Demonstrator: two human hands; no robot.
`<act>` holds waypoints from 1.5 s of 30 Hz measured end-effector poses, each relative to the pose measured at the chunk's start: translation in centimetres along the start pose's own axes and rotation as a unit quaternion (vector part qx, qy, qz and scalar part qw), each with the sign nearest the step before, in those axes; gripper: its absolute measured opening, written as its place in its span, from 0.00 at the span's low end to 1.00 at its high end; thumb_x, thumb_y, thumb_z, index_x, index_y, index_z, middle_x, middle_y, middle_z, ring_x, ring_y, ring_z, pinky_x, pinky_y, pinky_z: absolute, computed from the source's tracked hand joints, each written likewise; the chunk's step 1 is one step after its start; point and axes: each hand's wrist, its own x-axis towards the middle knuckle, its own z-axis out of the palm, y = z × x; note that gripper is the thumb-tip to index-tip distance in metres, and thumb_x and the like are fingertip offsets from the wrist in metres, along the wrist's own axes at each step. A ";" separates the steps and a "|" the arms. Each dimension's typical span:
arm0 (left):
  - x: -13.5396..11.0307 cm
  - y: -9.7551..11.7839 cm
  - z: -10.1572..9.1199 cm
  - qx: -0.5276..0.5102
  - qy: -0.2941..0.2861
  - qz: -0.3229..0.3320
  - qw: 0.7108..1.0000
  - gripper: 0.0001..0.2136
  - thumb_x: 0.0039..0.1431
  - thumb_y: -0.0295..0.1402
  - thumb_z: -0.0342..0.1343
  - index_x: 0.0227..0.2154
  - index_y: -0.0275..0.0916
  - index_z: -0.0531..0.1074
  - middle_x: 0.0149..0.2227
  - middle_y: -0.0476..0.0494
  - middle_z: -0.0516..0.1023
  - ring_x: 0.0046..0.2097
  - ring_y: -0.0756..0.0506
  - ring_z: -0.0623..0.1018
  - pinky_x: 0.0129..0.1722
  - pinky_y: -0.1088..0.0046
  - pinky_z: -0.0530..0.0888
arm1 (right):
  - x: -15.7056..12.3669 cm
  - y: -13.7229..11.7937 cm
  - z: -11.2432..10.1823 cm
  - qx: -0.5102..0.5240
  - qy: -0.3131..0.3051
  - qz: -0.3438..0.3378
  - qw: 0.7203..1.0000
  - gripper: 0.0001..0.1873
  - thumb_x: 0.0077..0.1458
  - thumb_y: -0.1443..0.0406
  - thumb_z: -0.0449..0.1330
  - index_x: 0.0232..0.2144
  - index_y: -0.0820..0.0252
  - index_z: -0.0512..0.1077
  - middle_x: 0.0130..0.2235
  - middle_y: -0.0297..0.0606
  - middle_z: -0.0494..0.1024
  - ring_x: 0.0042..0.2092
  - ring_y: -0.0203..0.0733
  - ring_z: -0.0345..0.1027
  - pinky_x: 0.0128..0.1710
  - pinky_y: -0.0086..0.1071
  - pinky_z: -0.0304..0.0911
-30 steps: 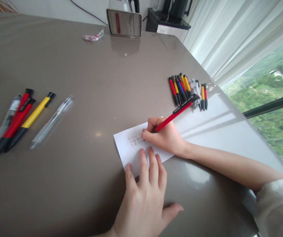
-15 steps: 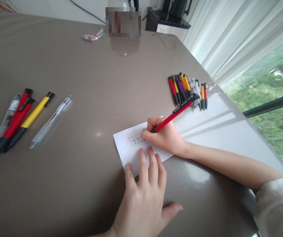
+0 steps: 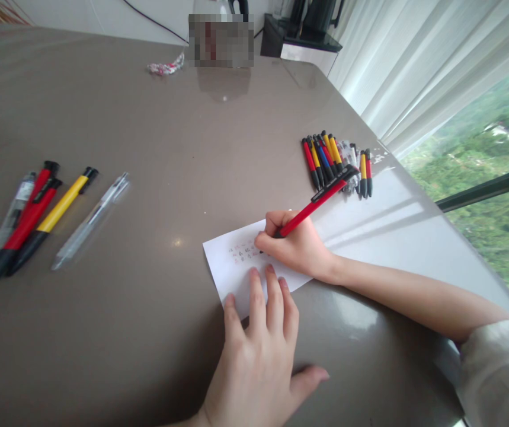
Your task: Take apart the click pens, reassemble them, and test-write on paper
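My right hand (image 3: 296, 246) is closed around a red pen (image 3: 311, 209) with a black clip and grip, its tip down at a sheet of white paper (image 3: 223, 252) and hidden by the fingers. Rows of small handwritten characters in red and black lie to the left of that hand. My left hand (image 3: 258, 344) rests with fingers spread, fingertips on the paper's lower edge and the thumb out to the right, holding nothing.
Several red, yellow, blue and clear pens (image 3: 323, 157) lie bunched near the table's right edge. At the left are red pens (image 3: 32, 216), a yellow pen (image 3: 63, 204) and clear pens (image 3: 92, 222). A crumpled wrapper (image 3: 166, 66) lies at the back of the brown table (image 3: 147, 130).
The red pen has tilted very slightly in my right hand, and its clip end has shifted a little. My left hand stays in place on the paper.
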 end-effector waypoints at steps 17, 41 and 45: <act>0.0 0.1 0.0 -0.003 -0.001 -0.008 1.000 0.35 0.47 0.56 0.39 0.53 0.35 0.58 0.56 0.32 0.56 0.57 0.31 0.52 0.46 0.54 0.63 | 0.1 0.1 -0.2 0.032 0.024 0.010 0.999 0.10 0.39 0.68 0.51 0.13 0.60 0.53 0.16 0.26 0.53 0.20 0.28 0.45 0.18 0.24 0.44; -0.2 0.0 0.1 0.002 0.017 -0.002 1.000 0.36 0.48 0.56 0.36 0.53 0.34 0.57 0.56 0.30 0.55 0.57 0.32 0.53 0.45 0.52 0.63 | 0.0 0.1 -0.1 -0.014 -0.014 -0.018 1.000 0.09 0.38 0.70 0.51 0.13 0.61 0.54 0.16 0.27 0.55 0.20 0.27 0.47 0.18 0.24 0.46; -0.1 0.0 -0.1 0.004 0.009 -0.005 1.000 0.36 0.47 0.56 0.37 0.53 0.34 0.57 0.56 0.31 0.56 0.57 0.32 0.53 0.46 0.53 0.63 | 0.0 0.2 -0.1 -0.004 -0.013 -0.024 1.000 0.10 0.37 0.70 0.52 0.13 0.61 0.53 0.15 0.26 0.55 0.20 0.27 0.46 0.18 0.24 0.46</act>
